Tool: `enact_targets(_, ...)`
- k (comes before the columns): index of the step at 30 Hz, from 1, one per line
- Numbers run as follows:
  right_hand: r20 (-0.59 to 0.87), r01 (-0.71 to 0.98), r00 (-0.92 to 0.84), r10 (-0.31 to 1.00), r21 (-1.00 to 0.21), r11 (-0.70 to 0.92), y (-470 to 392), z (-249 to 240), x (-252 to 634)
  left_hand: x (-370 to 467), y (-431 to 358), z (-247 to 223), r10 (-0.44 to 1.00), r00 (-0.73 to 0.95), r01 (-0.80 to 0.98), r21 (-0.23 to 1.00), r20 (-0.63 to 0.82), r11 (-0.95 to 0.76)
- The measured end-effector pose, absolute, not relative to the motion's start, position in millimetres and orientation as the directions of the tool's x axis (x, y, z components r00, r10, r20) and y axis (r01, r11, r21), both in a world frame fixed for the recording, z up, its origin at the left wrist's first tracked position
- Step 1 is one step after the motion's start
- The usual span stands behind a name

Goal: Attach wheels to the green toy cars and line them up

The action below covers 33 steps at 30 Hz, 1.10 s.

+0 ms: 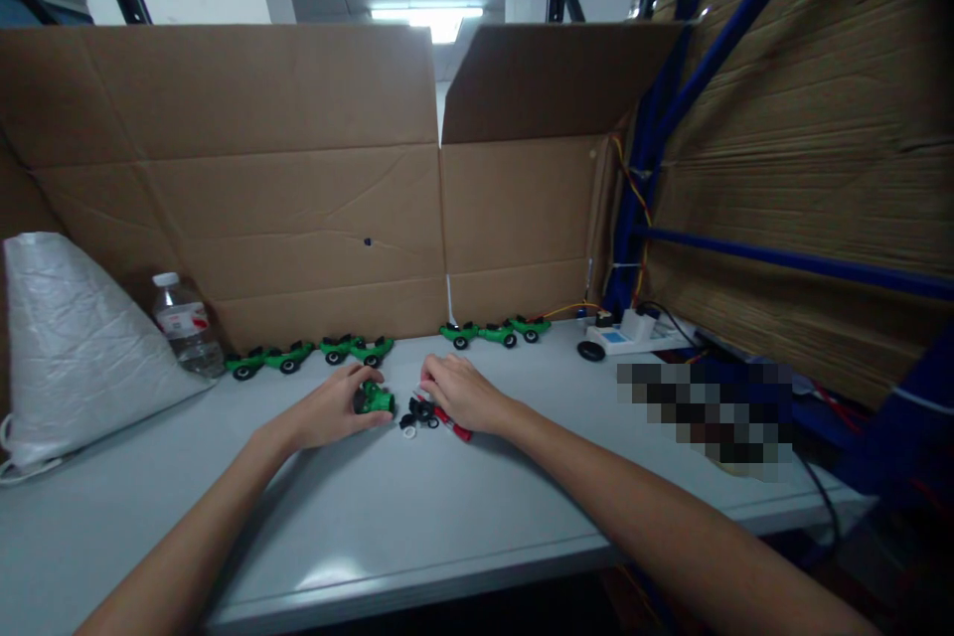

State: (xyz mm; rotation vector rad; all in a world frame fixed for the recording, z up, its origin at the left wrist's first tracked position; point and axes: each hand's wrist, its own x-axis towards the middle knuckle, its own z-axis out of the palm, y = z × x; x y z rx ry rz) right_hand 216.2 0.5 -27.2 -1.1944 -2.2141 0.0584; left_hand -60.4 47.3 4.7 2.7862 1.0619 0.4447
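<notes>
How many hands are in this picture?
2: the left hand curls around a green toy piece, and the right hand is beside small black parts and a red item. No others show, though the pixelated patch could hide some.

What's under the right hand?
A red, stick-like thing shows along the near edge of the right hand, with small black parts to its left. Anything directly beneath the hand is covered.

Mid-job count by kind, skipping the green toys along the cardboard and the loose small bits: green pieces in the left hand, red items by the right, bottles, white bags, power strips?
Green piece in the left hand: 1
Red item by the right hand: 1
Bottle: 1
White bag: 1
Power strip: 1
Total: 5
</notes>
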Motion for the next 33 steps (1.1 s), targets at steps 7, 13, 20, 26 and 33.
enact_targets(7,0.562,0.7,-0.364,0.743,-0.362,0.616,0.8,-21.6,218.9,-64.0,52.8,5.8,0.698,0.681,0.667,0.205,0.22,-0.716)
enact_targets(13,0.572,0.676,-0.381,0.726,-0.364,0.641,1.9,-19.1,220.3,-69.0,64.3,2.7,0.716,0.659,0.669,0.255,0.23,-0.698)
enact_targets(20,0.578,0.666,-0.43,0.693,-0.316,0.676,3.1,-19.2,217.0,-65.2,56.0,12.2,0.677,0.652,0.635,0.243,0.34,-0.733)
enact_targets(26,0.573,0.667,-0.461,0.677,-0.278,0.691,12.3,-27.3,216.7,-59.9,53.1,16.0,0.685,0.617,0.666,0.207,0.386,-0.717)
enact_targets(33,0.58,0.662,-0.474,0.662,-0.262,0.703,12.9,-28.6,217.7,-60.0,59.2,12.9,0.677,0.624,0.669,0.182,0.39,-0.721)
